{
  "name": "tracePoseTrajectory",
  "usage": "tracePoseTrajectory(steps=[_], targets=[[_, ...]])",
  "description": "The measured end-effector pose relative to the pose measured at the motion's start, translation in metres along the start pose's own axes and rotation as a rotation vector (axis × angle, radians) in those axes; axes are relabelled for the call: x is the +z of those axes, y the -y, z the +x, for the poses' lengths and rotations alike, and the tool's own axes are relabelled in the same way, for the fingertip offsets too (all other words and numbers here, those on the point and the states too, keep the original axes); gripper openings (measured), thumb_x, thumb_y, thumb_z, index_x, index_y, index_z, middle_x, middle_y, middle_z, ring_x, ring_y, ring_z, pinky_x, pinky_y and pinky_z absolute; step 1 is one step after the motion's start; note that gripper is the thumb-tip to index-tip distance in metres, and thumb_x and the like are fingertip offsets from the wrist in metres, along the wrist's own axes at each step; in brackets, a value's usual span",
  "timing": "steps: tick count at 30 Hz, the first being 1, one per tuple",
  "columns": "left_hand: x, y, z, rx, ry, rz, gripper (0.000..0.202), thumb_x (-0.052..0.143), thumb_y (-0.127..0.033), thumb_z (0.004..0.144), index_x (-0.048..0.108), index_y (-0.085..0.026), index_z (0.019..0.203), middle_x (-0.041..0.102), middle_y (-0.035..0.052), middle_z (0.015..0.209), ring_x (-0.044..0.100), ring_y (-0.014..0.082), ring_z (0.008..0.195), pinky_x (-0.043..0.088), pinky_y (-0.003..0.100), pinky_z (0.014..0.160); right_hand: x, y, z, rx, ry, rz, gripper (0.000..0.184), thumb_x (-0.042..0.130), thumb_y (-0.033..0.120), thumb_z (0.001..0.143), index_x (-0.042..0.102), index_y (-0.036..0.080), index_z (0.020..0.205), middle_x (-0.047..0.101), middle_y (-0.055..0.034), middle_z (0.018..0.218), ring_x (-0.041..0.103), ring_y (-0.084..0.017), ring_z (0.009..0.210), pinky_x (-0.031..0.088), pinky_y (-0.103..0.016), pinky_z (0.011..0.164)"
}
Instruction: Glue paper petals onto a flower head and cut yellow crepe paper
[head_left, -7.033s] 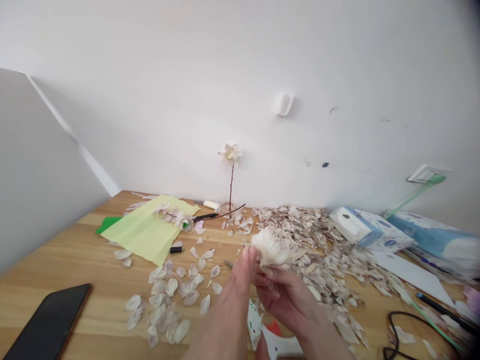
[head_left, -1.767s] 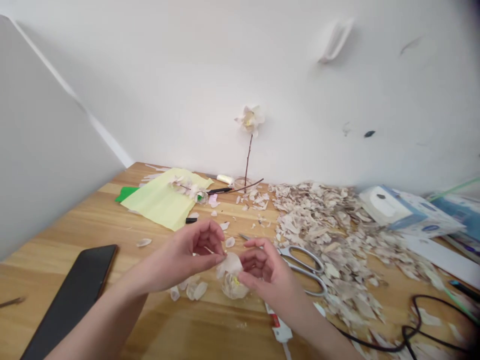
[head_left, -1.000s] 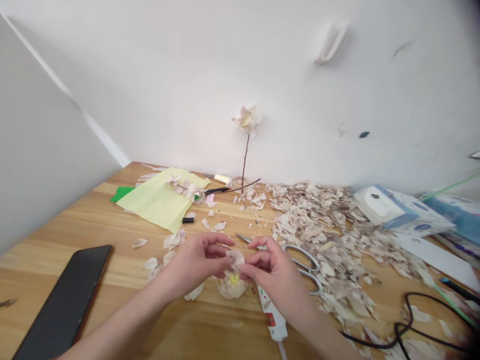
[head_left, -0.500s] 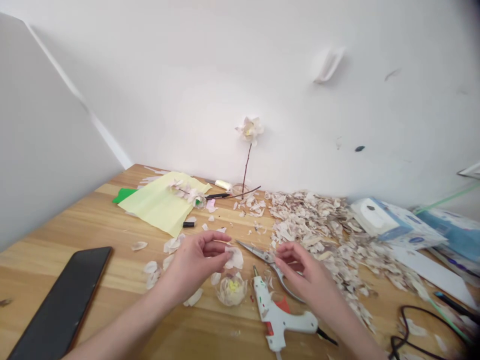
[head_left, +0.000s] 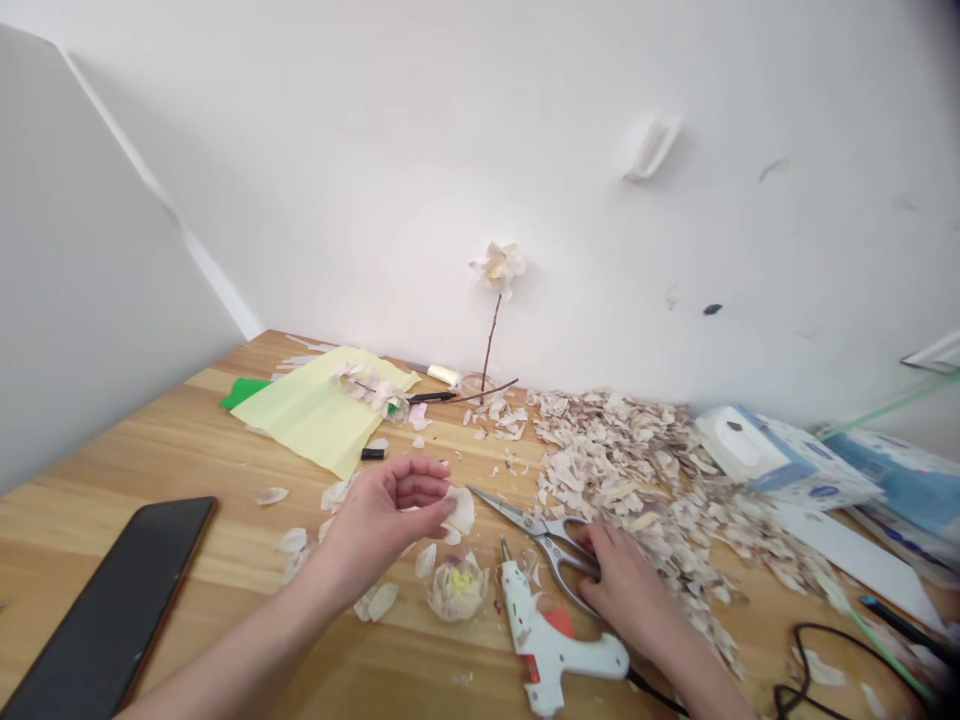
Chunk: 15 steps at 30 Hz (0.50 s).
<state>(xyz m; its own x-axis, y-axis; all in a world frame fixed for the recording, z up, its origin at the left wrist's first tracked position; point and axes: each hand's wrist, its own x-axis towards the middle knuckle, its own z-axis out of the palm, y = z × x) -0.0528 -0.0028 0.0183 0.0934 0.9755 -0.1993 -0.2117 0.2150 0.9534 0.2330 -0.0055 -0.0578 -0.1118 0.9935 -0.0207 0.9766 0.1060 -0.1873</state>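
Between the thumb and fingers of my left hand is a thin whitish petal. My right hand is at the metal scissors, fingers closed around their handle loops while the blades lie on the table pointing to the far left. In front of my left hand sits a pale petal flower head with a yellow centre. A white hot glue gun lies just left of my right wrist, its nozzle pointing away from me.
A large heap of dried petals spreads along the right, beside tissue packs. A finished flower on a twig leans at the wall. Yellow paper lies far left, a phone near left, a black cable near right.
My right hand has moved down and slightly right onto the scissors' handles, from a raised pinch above them. My left hand still holds the petal, nearly in place. The view has shifted slightly.
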Motion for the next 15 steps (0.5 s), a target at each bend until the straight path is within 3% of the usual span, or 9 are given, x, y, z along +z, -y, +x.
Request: tracePoseTrajectory(steps=[6, 9, 12, 15], targets=[[-0.001, -0.003, 0.0, -0.003, -0.012, -0.122, 0.031, 0.078, -0.021, 0.056, 0.062, -0.014, 0.082, 0.061, -0.0015, 0.07, 0.061, 0.0109, 0.065, 0.055, 0.025, 0.061, -0.005, -0.006, 0.003, 0.026, -0.09, -0.057, 0.017, 0.046, 0.017, 0.069, 0.052, 0.016, 0.085, 0.055, -0.0104, 0.09, 0.051, -0.029, 0.091, 0.039, -0.039, 0.078], [-0.001, -0.008, -0.002, 0.006, -0.043, -0.175, 0.032, 0.079, -0.021, 0.056, 0.061, -0.014, 0.082, 0.062, -0.0013, 0.07, 0.061, 0.0107, 0.065, 0.054, 0.025, 0.062, -0.013, -0.008, 0.0, 0.063, -0.16, 0.023, 0.014, 0.046, 0.025, 0.07, 0.049, 0.019, 0.083, 0.054, -0.0086, 0.088, 0.052, -0.028, 0.087, 0.04, -0.039, 0.073], [0.001, -0.011, -0.004, 0.025, -0.069, -0.215, 0.034, 0.079, -0.021, 0.056, 0.059, -0.015, 0.083, 0.062, -0.0009, 0.07, 0.061, 0.0108, 0.065, 0.053, 0.025, 0.064, -0.017, -0.003, -0.003, 0.096, -0.178, 0.298, 0.013, 0.049, 0.032, 0.071, 0.045, 0.023, 0.079, 0.054, -0.0043, 0.079, 0.053, -0.025, 0.076, 0.04, -0.037, 0.069], [0.004, -0.014, -0.003, 0.056, -0.089, -0.255, 0.036, 0.08, -0.02, 0.054, 0.058, -0.016, 0.083, 0.062, -0.0018, 0.07, 0.06, 0.0105, 0.065, 0.052, 0.024, 0.064, -0.015, 0.014, -0.006, 0.064, -0.183, 0.782, 0.019, 0.048, 0.037, 0.077, 0.044, 0.025, 0.09, 0.056, -0.0012, 0.075, 0.055, -0.022, 0.069, 0.042, -0.032, 0.061]])
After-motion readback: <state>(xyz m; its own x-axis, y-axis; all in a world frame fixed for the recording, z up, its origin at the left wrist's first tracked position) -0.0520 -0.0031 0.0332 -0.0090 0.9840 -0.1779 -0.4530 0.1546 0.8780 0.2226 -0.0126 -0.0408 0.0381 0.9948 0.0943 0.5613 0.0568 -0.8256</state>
